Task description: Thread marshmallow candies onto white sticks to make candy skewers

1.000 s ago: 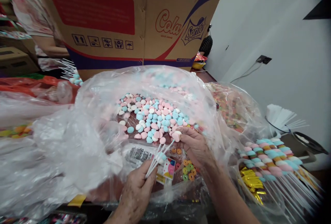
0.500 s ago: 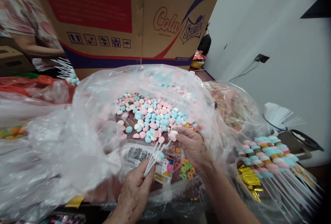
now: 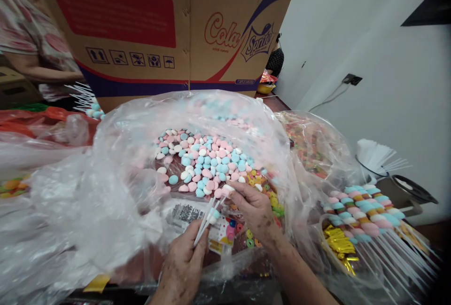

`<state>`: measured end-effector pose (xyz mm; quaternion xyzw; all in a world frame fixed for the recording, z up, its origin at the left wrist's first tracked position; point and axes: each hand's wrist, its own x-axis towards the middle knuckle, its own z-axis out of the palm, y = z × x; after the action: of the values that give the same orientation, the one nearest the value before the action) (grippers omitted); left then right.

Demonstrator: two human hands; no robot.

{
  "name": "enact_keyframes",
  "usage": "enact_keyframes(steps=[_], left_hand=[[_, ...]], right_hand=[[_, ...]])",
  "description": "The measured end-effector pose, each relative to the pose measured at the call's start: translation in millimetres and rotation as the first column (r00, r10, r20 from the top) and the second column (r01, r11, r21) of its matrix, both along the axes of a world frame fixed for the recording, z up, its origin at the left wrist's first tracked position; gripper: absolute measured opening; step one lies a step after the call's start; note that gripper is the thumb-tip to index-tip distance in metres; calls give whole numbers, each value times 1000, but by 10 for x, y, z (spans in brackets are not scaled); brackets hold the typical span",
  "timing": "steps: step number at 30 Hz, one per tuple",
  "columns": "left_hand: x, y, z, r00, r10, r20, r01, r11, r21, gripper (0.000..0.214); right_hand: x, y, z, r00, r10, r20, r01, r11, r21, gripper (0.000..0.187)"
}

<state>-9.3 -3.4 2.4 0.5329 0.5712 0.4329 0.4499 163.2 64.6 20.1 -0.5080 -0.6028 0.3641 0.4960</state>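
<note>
Several thin white sticks (image 3: 205,225) are gripped in my left hand (image 3: 183,260), their tips fanned upward. A blue-and-white marshmallow (image 3: 213,216) is on one of them. Between thumb and fingers, my right hand (image 3: 257,211) pinches a white-and-pink marshmallow (image 3: 228,189) at the tip of a stick; how far the stick enters it, I cannot tell. Just beyond lies a heap of pink, blue and white marshmallows (image 3: 207,160) in an open clear plastic bag (image 3: 118,124). Ring-shaped candies (image 3: 251,238) and a printed label (image 3: 186,213) lie under the hands.
A large cardboard box (image 3: 141,13) stands behind the bag. At right are loaded marshmallow skewers (image 3: 366,211), gold twist ties (image 3: 340,244), a bundle of white sticks (image 3: 377,154) and another candy bag (image 3: 306,140). A co-worker's arm (image 3: 45,67) shows at left.
My right hand has moved left and slightly down with the marshmallow, uncovering more ring candies. My left hand keeps its hold on the sticks. The view has shifted slightly.
</note>
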Motion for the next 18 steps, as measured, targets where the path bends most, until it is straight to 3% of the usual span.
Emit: enact_keyframes(steps=[2, 4, 7, 9, 13, 18], left_hand=[[4, -2, -12, 1000, 8, -14, -8, 1000, 10, 27], [6, -4, -29, 999, 25, -20, -25, 999, 24, 25], [5, -7, -41, 998, 54, -22, -54, 999, 8, 24], [3, -8, -34, 998, 54, -26, -54, 999, -8, 25], [-8, -6, -30, 998, 38, -54, -37, 999, 6, 32], [-52, 16, -159, 999, 34, -5, -34, 999, -33, 40]], right_hand=[[-18, -18, 1, 986, -31, 164, 0, 982, 190, 26], [-31, -33, -8, 948, -65, 312, -56, 929, 365, 29], [-56, -67, -42, 889, -112, 443, -145, 850, 507, 34], [-95, -108, -69, 868, -118, 482, -181, 829, 529, 36], [-229, -208, -84, 860, -34, 509, -246, 846, 473, 39], [-183, -219, 30, 828, 13, 561, -298, 857, 420, 38]])
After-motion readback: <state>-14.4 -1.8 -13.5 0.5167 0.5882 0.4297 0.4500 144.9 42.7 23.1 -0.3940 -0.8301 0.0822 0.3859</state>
